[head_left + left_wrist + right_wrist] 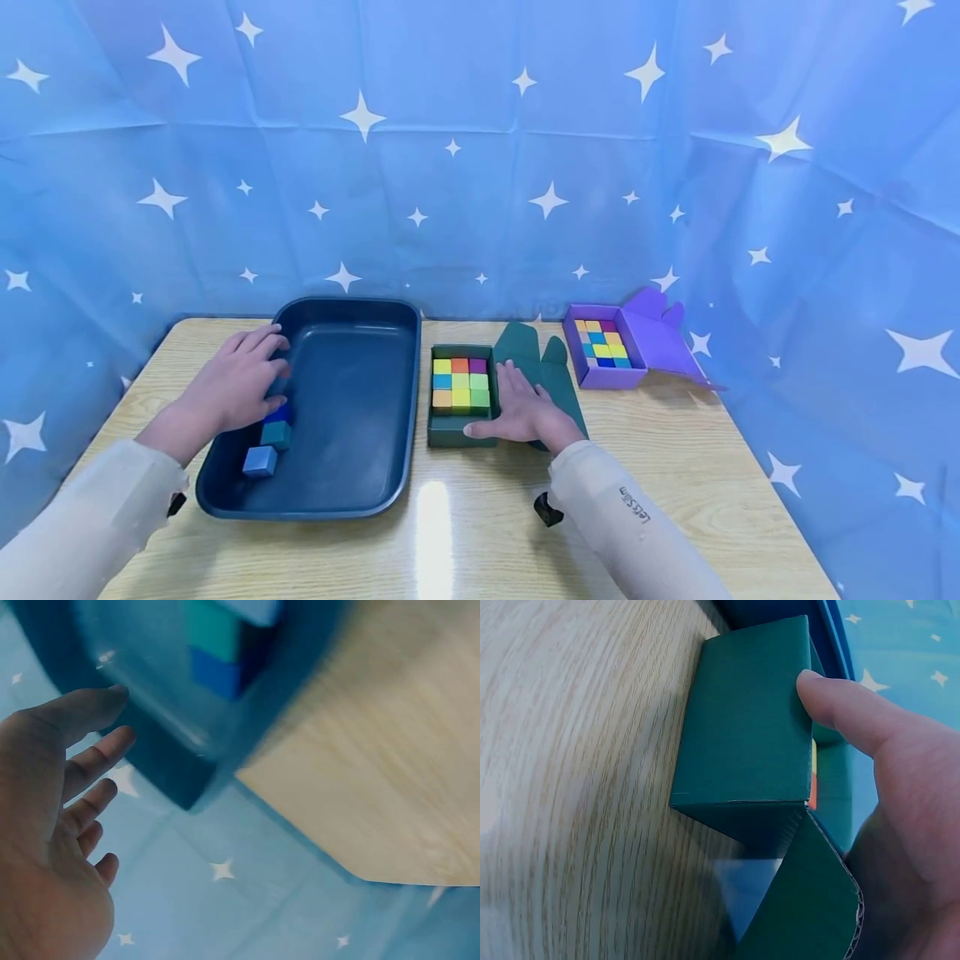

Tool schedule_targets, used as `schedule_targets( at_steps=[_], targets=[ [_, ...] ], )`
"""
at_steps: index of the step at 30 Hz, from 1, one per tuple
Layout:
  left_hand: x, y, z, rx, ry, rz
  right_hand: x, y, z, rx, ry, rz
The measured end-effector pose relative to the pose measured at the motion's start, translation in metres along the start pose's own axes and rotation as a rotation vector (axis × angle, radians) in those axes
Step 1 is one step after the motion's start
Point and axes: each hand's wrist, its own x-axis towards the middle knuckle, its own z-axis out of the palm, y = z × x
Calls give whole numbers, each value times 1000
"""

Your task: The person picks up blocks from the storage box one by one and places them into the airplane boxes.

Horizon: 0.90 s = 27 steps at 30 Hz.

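Observation:
My left hand (236, 383) hangs over the left rim of a dark blue tray (345, 492), its fingers loosely bent and nothing between them. Near it in the tray lie a light blue cube (259, 462), a teal cube (276, 435) and a dark blue cube (216, 673), the last partly hidden by the hand in the head view. My right hand (525, 412) lies at the right side of a green cardboard box (742, 712), fingers extended and thumb at the front wall's top edge. Rows of colored cubes (461, 387) fill much of that box.
The green lid (564, 392) is folded open to the right, partly behind my right hand. Farther right stands a purple box (611, 379) with colored cubes, its lid (663, 342) also open. A starry blue curtain (450, 183) hangs behind the wooden table (675, 467).

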Motion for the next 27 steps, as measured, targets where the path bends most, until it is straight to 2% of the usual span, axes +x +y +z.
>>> schedule_targets(
  at_steps=[5,14,27],
  targets=[
    [-10,-2,12,41,-21,18,0,1,1,8,1,0],
    [-15,-5,23,121,-55,35,1,1,2,18,2,-10],
    [-13,-7,29,115,-68,19,3,6,0,14,1,-23]
  ],
)
